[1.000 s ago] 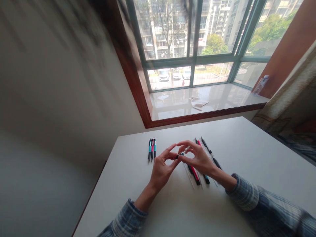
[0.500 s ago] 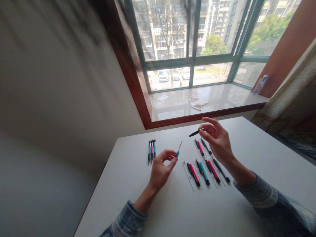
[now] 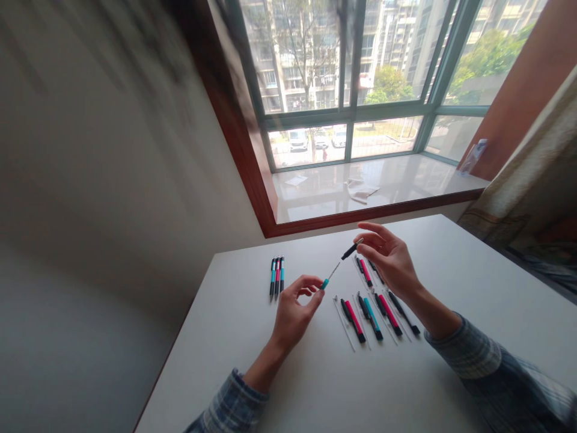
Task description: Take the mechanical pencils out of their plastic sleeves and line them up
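Between thumb and fingers, my left hand (image 3: 295, 310) pinches a teal pen barrel (image 3: 325, 283); a thin refill with a spring-like tip sticks out of it, up and to the right. My right hand (image 3: 388, 258) is closed on the black upper part of a pen (image 3: 350, 251), its lower end pointing down toward the refill tip. A small gap separates the two pieces. Below my right hand lie sets of pen parts: a pink barrel (image 3: 354, 322), a teal barrel (image 3: 374, 319), black clip parts and thin white refills. Part of the rear group is hidden by that hand.
Several whole pens (image 3: 277, 278) lie side by side left of my left hand on the white table (image 3: 243, 361). Behind the table is a window sill (image 3: 315, 201) with crumpled paper (image 3: 362, 190) and a clear bottle (image 3: 473, 156). A curtain (image 3: 536, 138) hangs at the right.
My right hand has moved left and slightly down, bringing the black pen part close to the refill tip. The refill leans further right; my left hand has stayed nearly in place.
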